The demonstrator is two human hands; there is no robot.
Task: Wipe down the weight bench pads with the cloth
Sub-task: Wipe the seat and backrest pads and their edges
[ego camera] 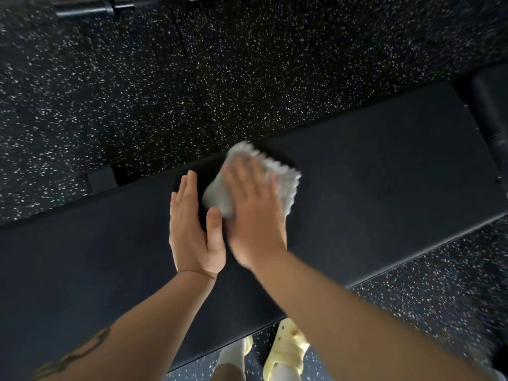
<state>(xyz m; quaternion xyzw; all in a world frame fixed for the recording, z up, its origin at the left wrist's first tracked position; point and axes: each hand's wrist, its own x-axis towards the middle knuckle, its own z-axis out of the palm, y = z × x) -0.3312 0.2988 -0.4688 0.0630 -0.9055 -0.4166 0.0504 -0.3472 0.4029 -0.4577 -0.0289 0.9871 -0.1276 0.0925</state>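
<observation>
One bench pad (371,171), black, running 8 to 2 o'clock. One grey cloth (286,185) at its centre under the right hand (255,215), fingers flat, blurred. Left hand (192,229) at its 9 o'clock, fingers straight together, holding nothing. Two yellow clogs (286,350) at 6.

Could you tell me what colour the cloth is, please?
Light grey cloth, shown in the head view.

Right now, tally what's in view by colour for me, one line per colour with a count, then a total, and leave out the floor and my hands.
Black: 2, the bench pad and the barbell at the top edge
White-grey: 1, the cloth
Yellow: 2, the clogs, one mostly hidden by the pad
Total: 5
</observation>
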